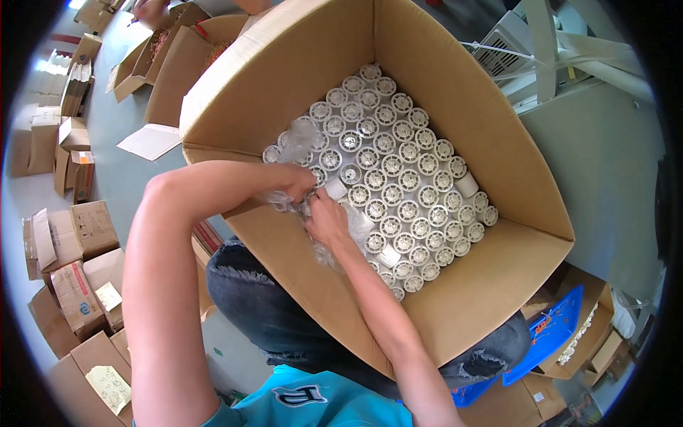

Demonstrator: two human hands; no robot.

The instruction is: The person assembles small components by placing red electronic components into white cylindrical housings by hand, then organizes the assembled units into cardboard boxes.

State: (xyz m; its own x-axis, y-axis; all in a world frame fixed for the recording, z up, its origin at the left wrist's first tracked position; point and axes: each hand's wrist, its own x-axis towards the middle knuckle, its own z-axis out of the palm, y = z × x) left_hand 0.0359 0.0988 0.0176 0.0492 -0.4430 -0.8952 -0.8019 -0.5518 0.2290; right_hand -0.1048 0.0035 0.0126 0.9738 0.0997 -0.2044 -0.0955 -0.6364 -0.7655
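Warehouse floor (pixel 128 164) lying strewn with brown cartons. Nearest: large open brown cardboard box (pixel 455 313) resting against person's lap. Inside near-left corner, left hand (pixel 297 183) and right hand (pixel 326 217) both pinching crinkled clear plastic film (pixel 299 139), film trailing up-left, away from body; hands touching, equally near. Beyond: upright white plastic spools (pixel 398 171) standing packed in rows, axes vertical.

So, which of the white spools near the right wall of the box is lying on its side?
The white spool close to the right wall: it shows its smooth round side, while its neighbours stand upright showing spoked ends.
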